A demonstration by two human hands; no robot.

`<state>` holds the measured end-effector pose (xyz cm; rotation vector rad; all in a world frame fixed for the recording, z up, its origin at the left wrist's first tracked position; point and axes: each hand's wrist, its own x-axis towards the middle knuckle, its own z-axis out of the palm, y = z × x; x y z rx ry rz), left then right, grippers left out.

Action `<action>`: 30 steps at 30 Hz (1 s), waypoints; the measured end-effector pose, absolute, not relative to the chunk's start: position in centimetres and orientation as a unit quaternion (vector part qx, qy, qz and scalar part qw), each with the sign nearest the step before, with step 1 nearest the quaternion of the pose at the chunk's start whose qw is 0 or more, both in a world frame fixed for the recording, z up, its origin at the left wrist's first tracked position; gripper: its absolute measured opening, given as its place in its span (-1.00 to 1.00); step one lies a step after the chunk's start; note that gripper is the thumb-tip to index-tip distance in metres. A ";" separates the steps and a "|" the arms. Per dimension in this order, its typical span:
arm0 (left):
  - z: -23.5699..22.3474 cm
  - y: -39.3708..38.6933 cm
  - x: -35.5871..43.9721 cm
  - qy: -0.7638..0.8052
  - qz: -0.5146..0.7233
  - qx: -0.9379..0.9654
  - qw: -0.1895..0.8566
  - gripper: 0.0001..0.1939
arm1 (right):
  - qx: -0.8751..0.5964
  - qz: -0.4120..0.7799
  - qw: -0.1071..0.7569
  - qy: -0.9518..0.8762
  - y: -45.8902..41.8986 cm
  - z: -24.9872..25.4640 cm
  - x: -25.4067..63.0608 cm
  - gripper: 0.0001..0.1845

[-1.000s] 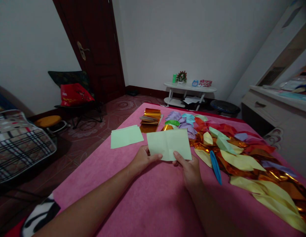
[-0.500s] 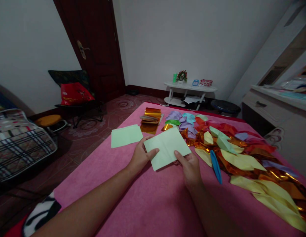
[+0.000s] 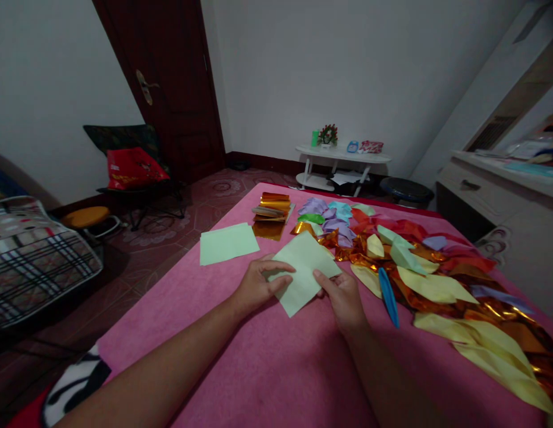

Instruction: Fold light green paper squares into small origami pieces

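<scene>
A pale green sheet of paper (image 3: pixel 302 264) is held above the pink cloth, one corner pointing toward me. At its left edge my left hand (image 3: pixel 259 286) is closed on it, with thumb and index finger lying over the top face. My right hand (image 3: pixel 345 297) pinches the right corner, thumb on top and fingers underneath. A stack of pale green sheets (image 3: pixel 229 244) lies to the left, beyond my left hand. Farther back rests a pile of shiny gold foil sheets (image 3: pixel 270 229).
Folded paper pieces in yellow (image 3: pixel 437 286), purple (image 3: pixel 336 230), red and gold spread over the right side of the pink-covered table (image 3: pixel 276 380). A blue folded paper (image 3: pixel 388 297) lies near my right hand. A white side table (image 3: pixel 343 156) stands at the wall.
The green sheet has turned so a corner points toward me. My left index finger has moved from behind the sheet to its top face. The right hand stays at its corner.
</scene>
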<state>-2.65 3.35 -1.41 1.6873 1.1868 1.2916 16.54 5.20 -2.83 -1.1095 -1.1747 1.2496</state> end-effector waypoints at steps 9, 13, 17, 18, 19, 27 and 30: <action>-1.9 3.7 -3.0 0.448 0.503 0.626 0.393 -0.78 | -0.465 0.537 0.524 -0.470 5.0 -2.4 16.4 -0.68; -1.9 3.7 -2.9 0.456 0.509 0.593 0.426 -0.74 | -0.440 0.550 0.543 -0.457 5.0 -2.6 16.3 -0.70; -1.6 3.5 -3.0 0.444 0.522 0.540 0.489 -0.69 | -0.421 0.573 0.564 -0.419 5.1 -2.4 16.1 -0.62; -1.5 3.5 -3.1 0.429 0.528 0.526 0.510 -0.67 | -0.418 0.578 0.568 -0.410 5.1 -2.4 16.1 -0.58; -1.5 3.4 -3.2 0.411 0.536 0.512 0.531 -0.64 | -0.414 0.582 0.572 -0.404 5.1 -2.3 16.0 -0.55; -1.8 3.7 -3.4 0.329 0.569 0.435 0.616 -0.58 | -0.412 0.576 0.584 -0.395 5.0 -2.1 16.2 -0.42; -2.0 3.9 -3.1 0.349 0.563 0.424 0.618 -0.54 | -0.417 0.580 0.576 -0.397 5.0 -2.1 16.2 -0.40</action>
